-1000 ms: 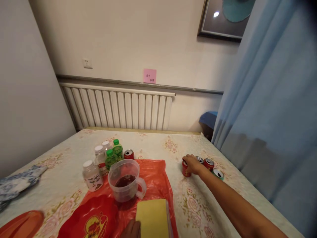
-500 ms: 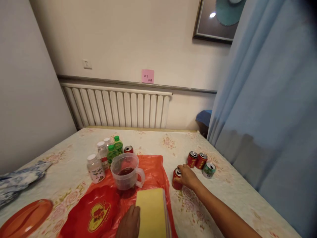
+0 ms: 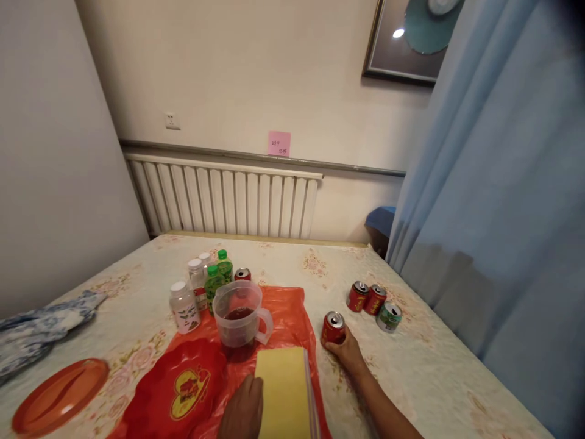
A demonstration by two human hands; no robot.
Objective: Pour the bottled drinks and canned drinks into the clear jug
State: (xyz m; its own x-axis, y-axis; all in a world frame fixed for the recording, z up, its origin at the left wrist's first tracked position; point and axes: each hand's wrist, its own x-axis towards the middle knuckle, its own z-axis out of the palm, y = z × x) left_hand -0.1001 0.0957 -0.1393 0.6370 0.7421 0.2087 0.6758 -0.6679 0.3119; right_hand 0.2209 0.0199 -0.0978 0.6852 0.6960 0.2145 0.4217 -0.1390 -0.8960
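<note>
One red can (image 3: 333, 327) stands upright to the right of the clear jug (image 3: 240, 314), and the right hand (image 3: 348, 352) is wrapped round it from the near side, fingers closed on its wall. Nearer than the jug, the left hand (image 3: 242, 414) lies against the left edge of a yellow block (image 3: 283, 390); gripping or just resting, can't tell. The jug, with dark liquid in it, sits on a red plastic bag (image 3: 287, 308) spread over the flowered tablecloth (image 3: 434, 378). Further right of the jug, past the held can, three more cans (image 3: 372, 299) cluster, two red and one green. Just left of the jug are small bottles (image 3: 205, 280); well left, an orange tray (image 3: 59, 396) and a blue-white cloth (image 3: 41, 323). Behind the jug, a white radiator (image 3: 223, 195) runs along the wall under a pink note (image 3: 278, 143). A blue curtain (image 3: 503, 183) hangs far right.
</note>
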